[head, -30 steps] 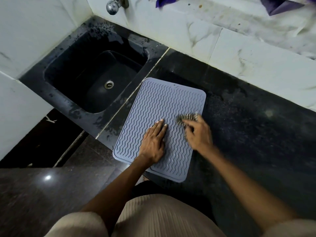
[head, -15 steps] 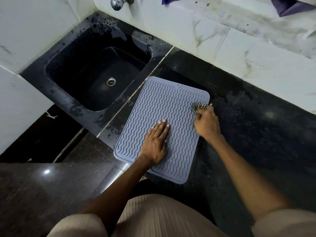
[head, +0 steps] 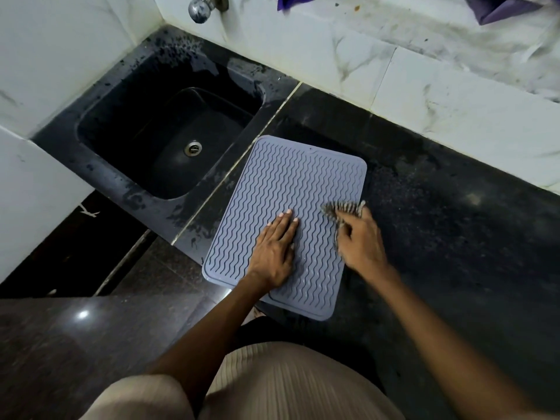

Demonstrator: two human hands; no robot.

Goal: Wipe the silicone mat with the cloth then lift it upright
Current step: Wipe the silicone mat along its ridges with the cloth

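I saw a flat grey-blue silicone mat with wavy ridges [head: 291, 213] lying on the dark black stone counter [head: 454, 237]. It lay just to the right of the deep black sink [head: 169, 134], and its near edge reached the front edge of the counter. The mat was flat, not standing up. The left hand [head: 274, 251] lay on the near middle part of the mat, palm down, with its fingers [head: 288, 219] straight and close together, pressing on the ridges. It was spread flat and held nothing. The right hand [head: 362, 241] was over the right side of the mat, near its right edge. Its fingers were curled around a small striped grey and white cloth [head: 342, 209], which was bunched up. The cloth stuck out past the fingertips and touched the mat. The right hand looked a little blurry. A round silver drain [head: 192, 147] sat in the bottom of the sink, and a shiny silver tap knob [head: 198, 9] stuck out from the white marble wall [head: 333, 56] above it. On the ledge at the top I saw a bit of purple fabric [head: 503, 9]. At the bottom of the view I could see the person's ribbed beige clothes [head: 288, 386].
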